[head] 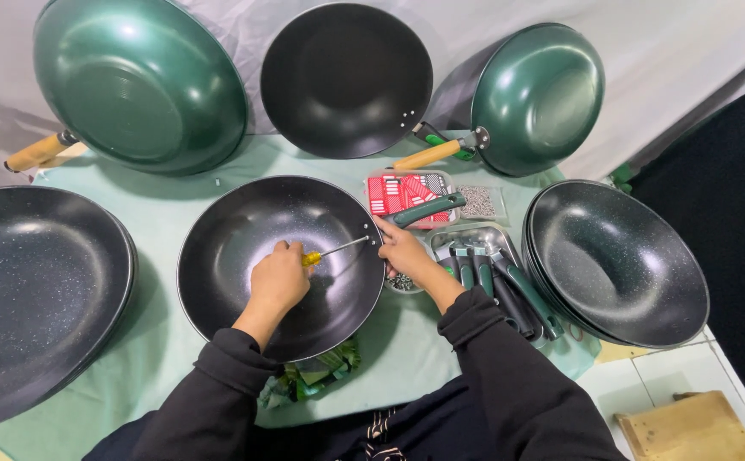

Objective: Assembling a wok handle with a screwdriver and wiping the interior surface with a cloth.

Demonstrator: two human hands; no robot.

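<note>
I am leaning over a black wok (257, 256) that is sitting on the green cloth (159, 341) in the middle of the table. My left hand (279, 277) is closed in a fist around the yellow grip of a screwdriver (331, 252), and its thin shaft is pointing across the inside of the wok toward the rim on the right. My right hand (402, 252) is curled at that rim, fingers closed on the spot where a dark green handle (428, 208) is meeting the wok; the handle is sticking out up and to the right, over a red and white box (407, 192). The screwdriver tip is reaching the rim just beside my right fingers; whether it is seated in a screw I cannot tell.

Just right of my right wrist, a metal tray (475, 241) is holding more green handles. A small dish of screws (403, 283) is lying under my right hand, mostly hidden. Beyond the tray, a stack of black woks (620, 265) is resting on the table's right end. Another black wok (35, 290) is lying at the far left. Along the back, three woks are leaning against the white sheet: a green one (138, 85) at left with a wooden handle, a black one (347, 77) in the middle, and a green one (539, 98) at right.
</note>
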